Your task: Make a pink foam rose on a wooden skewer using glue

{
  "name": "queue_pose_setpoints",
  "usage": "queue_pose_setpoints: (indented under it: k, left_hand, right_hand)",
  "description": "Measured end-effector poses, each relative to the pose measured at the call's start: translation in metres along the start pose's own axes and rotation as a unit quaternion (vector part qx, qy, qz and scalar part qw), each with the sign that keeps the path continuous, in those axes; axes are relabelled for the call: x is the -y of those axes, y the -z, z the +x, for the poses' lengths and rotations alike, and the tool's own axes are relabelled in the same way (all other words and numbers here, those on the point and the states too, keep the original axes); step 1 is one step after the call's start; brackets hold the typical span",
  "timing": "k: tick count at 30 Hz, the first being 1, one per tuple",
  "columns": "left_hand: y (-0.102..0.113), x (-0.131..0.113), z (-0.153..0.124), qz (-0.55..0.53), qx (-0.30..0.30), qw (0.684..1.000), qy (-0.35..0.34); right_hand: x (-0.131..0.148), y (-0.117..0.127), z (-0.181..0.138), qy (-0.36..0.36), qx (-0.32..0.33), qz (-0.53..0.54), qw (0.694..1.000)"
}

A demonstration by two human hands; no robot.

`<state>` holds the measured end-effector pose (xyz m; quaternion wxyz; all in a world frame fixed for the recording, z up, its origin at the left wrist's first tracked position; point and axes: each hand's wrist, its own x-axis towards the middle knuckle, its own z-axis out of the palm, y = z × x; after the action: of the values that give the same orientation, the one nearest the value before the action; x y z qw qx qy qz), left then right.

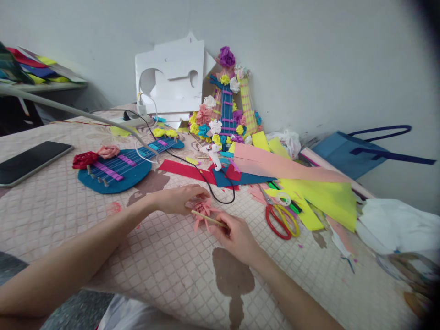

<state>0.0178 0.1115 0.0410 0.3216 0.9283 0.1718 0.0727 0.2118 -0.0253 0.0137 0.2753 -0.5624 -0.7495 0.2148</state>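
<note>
A pink paper flower [202, 209] with loose, pointed petals is between my hands, just over the table. My left hand [177, 200] has its fingers curled at the flower's far left side, gripping its edge; the fingertips are partly hidden. In my right hand [237, 236] a thin wooden stick [208, 217] is pinched, its tip pointing left across the front of the flower. Left of my hands lies a blue guitar-shaped craft [115, 176] with strings, purple strips, and a red paper flower [85, 160] and a pink one [108, 151] on it.
A white glue gun [213, 155] with a black cord [220, 200] lies ahead. Scissors [282, 222] and yellow crepe paper [326, 201] are at right, a phone [34, 160] at far left. More decorated guitars [227, 107] lean on the wall.
</note>
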Motion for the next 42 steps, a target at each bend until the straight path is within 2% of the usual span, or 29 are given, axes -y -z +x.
queue_pose_setpoints:
  k: [3,8,13,17,23,25,29,32,35,42]
  left_hand:
    - [0.004,0.000,-0.001,0.012,0.005,1.000,-0.003]
    - [0.011,0.003,-0.004,0.034,-0.017,0.999,0.006]
    - [0.011,0.006,-0.013,0.046,-0.079,0.996,0.010]
    - [0.000,-0.004,-0.030,0.069,-0.168,0.983,0.040]
    - [-0.036,-0.028,-0.056,0.069,-0.274,0.959,0.033]
    - [-0.047,-0.034,-0.058,0.067,-0.285,0.956,0.026]
    - [-0.063,-0.042,-0.051,0.067,-0.268,0.961,0.006]
    - [-0.071,-0.044,-0.044,0.082,-0.279,0.956,0.018]
    - [-0.077,-0.044,-0.039,0.096,-0.287,0.952,0.038]
    - [-0.081,-0.041,-0.037,0.105,-0.302,0.947,0.038]
  right_hand:
    - [-0.004,0.007,0.000,0.014,-0.026,0.020,0.999]
    - [-0.015,0.013,0.002,0.115,-0.052,0.007,0.992]
    - [-0.017,0.013,0.002,0.154,-0.054,-0.020,0.986]
    - [-0.014,0.013,0.002,0.171,-0.061,-0.041,0.983]
    - [-0.016,0.010,0.002,0.165,-0.051,-0.073,0.982]
    - [-0.017,0.011,0.002,0.167,-0.037,-0.086,0.981]
    - [-0.016,0.014,0.001,0.170,-0.014,-0.109,0.979]
    - [-0.016,0.016,0.000,0.169,-0.008,-0.116,0.979]
    - [-0.017,0.016,0.000,0.166,-0.007,-0.120,0.979]
    - [-0.021,0.016,0.000,0.163,-0.005,-0.142,0.976]
